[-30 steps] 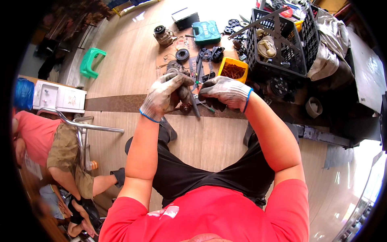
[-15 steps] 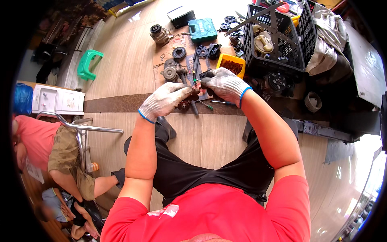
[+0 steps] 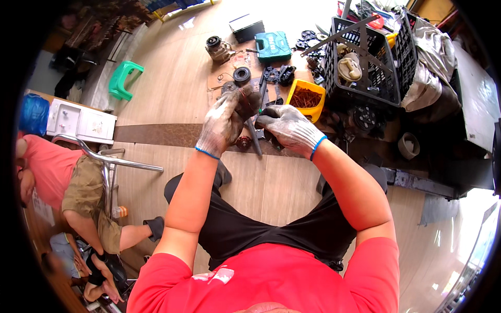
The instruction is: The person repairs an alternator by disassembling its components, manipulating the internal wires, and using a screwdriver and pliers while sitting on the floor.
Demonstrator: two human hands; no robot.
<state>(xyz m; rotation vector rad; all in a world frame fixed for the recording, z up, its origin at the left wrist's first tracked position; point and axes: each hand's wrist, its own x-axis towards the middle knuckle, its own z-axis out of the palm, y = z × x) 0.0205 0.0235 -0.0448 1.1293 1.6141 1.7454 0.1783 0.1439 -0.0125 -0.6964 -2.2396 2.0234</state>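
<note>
My left hand (image 3: 225,122), in a white knit glove with dark soiled fingers, is raised over the parts on the floor. Its fingers are curled together, and what they hold, if anything, is hidden. Close beside it on the right, my right hand (image 3: 295,128), gloved alike, has its fingers bent in a pinch; I cannot make out anything between them. Below the hands lie a dark bar (image 3: 254,139) and a reddish-brown round part (image 3: 243,142). Just beyond is a black ring-shaped pulley (image 3: 242,75). A yellow bin (image 3: 316,110) of rusty-brown small pieces stands past my right hand.
A teal tool case (image 3: 273,46), a metal compressor-like unit (image 3: 219,49) and a black box (image 3: 247,29) stand farther off. Black crates (image 3: 392,83) with parts are at right. At left are a green stool (image 3: 123,79), a metal-framed chair (image 3: 135,166) and two other people.
My hands, close together before over the parts, have come apart. The left hand has turned upward and moved right, its fingers higher. The view has shifted slightly.
</note>
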